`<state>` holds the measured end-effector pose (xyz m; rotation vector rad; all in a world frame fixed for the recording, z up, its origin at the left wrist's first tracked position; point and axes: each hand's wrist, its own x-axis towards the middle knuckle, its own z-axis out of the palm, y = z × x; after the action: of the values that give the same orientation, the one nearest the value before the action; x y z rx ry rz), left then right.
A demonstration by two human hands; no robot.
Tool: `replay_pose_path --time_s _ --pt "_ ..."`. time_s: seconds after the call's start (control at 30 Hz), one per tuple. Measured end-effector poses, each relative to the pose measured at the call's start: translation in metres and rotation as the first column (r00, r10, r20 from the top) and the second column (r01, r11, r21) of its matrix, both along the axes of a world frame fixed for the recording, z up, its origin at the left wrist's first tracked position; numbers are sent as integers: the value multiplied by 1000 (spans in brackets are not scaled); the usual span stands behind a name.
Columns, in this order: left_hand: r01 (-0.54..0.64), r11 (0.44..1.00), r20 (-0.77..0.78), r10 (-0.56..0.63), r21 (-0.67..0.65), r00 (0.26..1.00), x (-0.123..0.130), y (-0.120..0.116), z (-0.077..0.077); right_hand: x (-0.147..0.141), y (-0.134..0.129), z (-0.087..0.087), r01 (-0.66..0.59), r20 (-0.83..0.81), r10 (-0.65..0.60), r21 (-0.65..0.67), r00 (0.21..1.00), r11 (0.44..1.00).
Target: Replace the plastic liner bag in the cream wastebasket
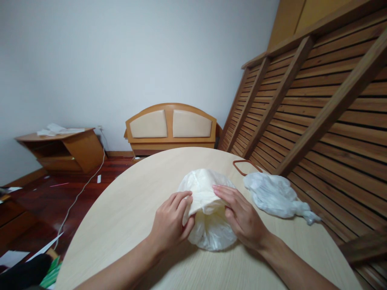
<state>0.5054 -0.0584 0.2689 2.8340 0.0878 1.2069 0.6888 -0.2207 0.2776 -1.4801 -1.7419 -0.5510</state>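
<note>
On the round table, a thin white plastic bag (213,233) bulges into a rounded shape with its mouth toward me. A flat, pale folded edge runs across its top, and what is inside cannot be made out. My left hand (172,215) grips that edge on the left, thumb underneath and fingers on top. From the right, my right hand (242,213) pinches the same edge, fingers over it and thumb below. Right of the hands lies another crumpled whitish plastic bag (275,195), with a twisted end pointing toward me.
A brown rounded frame-like loop (237,163) lies at the far right of the pale table (127,229). Wooden slatted panels (302,100) lean close along the right. A headboard (171,141) stands behind, a low cabinet (81,151) at left, and a white cable (80,193) crosses the floor.
</note>
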Motion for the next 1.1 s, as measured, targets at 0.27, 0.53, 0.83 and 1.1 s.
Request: replay_pose_path --time_s 0.27,0.53,0.83,1.1 --pt "-11 999 -14 11 -32 1000 2 -1 -5 -5 1 5 13 101 -16 29 995 999" --pt "17 1000 10 -17 -13 1000 4 -1 -3 -5 1 5 105 23 -108 116 994 988" --pt "19 1000 21 -18 -19 1000 5 0 -4 -13 2 8 175 93 -179 50 979 983" --pt "39 999 3 -39 -17 999 5 -1 -5 -8 1 3 255 27 -257 42 966 966"
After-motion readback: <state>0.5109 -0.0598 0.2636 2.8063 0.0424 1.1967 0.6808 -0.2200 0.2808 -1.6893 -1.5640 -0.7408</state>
